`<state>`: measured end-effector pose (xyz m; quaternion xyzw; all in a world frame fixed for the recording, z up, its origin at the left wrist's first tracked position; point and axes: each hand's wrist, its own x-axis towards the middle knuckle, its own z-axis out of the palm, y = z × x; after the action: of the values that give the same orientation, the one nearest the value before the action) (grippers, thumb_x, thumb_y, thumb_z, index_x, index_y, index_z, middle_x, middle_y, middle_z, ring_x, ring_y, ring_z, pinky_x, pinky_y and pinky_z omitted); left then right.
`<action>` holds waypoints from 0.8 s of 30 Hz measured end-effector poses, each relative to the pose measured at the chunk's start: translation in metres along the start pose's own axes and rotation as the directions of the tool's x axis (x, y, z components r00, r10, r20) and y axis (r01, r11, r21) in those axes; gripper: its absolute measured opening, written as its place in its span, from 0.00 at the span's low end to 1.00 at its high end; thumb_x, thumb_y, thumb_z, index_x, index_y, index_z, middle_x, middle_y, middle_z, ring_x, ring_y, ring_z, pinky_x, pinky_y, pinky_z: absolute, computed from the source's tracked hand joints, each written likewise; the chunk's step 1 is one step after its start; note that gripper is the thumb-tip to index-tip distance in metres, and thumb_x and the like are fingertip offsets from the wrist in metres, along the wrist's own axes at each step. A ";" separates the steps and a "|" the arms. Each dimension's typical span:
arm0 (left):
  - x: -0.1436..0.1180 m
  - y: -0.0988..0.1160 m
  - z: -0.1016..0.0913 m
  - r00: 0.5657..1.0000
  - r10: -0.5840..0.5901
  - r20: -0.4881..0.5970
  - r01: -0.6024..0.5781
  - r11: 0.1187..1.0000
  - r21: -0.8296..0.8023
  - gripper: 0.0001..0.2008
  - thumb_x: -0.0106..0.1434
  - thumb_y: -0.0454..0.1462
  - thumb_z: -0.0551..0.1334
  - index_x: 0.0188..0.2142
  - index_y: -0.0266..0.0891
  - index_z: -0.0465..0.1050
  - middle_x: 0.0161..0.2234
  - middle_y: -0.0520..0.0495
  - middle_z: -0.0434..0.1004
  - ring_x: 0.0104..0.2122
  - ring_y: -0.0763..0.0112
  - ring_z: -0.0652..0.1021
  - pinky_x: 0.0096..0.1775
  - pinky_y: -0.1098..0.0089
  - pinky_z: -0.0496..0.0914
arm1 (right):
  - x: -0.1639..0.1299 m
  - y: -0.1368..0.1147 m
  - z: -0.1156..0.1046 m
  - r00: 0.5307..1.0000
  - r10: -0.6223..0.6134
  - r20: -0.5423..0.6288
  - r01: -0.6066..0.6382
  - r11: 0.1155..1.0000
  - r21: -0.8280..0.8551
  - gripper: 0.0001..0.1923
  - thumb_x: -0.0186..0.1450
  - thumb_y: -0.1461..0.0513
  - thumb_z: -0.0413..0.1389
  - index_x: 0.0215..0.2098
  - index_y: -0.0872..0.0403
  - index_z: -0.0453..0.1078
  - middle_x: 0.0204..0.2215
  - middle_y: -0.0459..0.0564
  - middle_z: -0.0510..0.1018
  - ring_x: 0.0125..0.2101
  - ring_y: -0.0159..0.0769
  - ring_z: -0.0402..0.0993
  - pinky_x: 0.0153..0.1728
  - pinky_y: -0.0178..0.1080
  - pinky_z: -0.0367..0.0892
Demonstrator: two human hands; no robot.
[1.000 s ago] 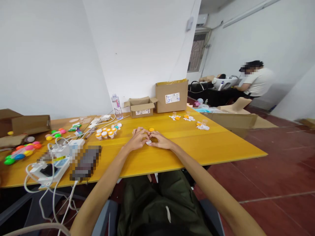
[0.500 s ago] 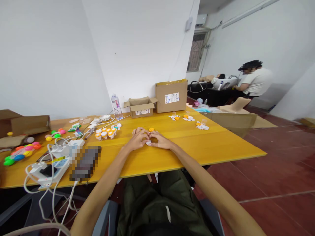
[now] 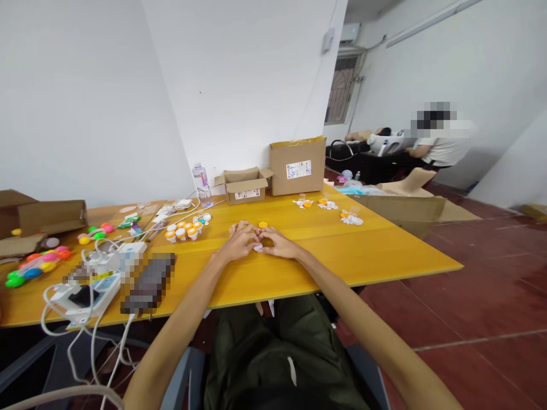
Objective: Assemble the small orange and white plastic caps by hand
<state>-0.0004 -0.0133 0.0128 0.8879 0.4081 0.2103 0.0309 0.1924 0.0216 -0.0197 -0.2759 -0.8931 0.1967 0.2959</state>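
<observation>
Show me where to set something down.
Bare: the table right of the right hand, nearer than the rightmost white parts; also between the small open box and orange piece. Crowded: left end, with power strips and colored balls.

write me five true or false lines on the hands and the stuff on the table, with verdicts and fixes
1. A small whitish piece shows between the left hand and the right hand. True.
2. The orange piece lies nearer the person than the hands. False: it lies just beyond them.
3. The clear bottle stands left of the small open box. True.
4. The small open box stands right of the taller cardboard box. False: it stands left of it.
5. The orange-and-white containers are grouped left of the hands. True.
</observation>
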 end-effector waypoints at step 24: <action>0.002 0.000 -0.001 0.998 -0.026 -0.050 0.023 0.998 -0.056 0.07 0.63 0.37 0.60 0.30 0.44 0.76 0.45 0.48 0.75 0.50 0.59 0.65 0.51 0.55 0.58 | 0.001 0.002 0.001 1.000 0.018 0.018 -0.019 1.000 0.020 0.12 0.59 0.56 0.62 0.40 0.51 0.71 0.45 0.52 0.74 0.48 0.44 0.69 0.52 0.48 0.63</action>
<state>0.0003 -0.0123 0.0143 0.8759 0.4137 0.2437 0.0475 0.1921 0.0231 -0.0207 -0.2795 -0.8911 0.2107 0.2888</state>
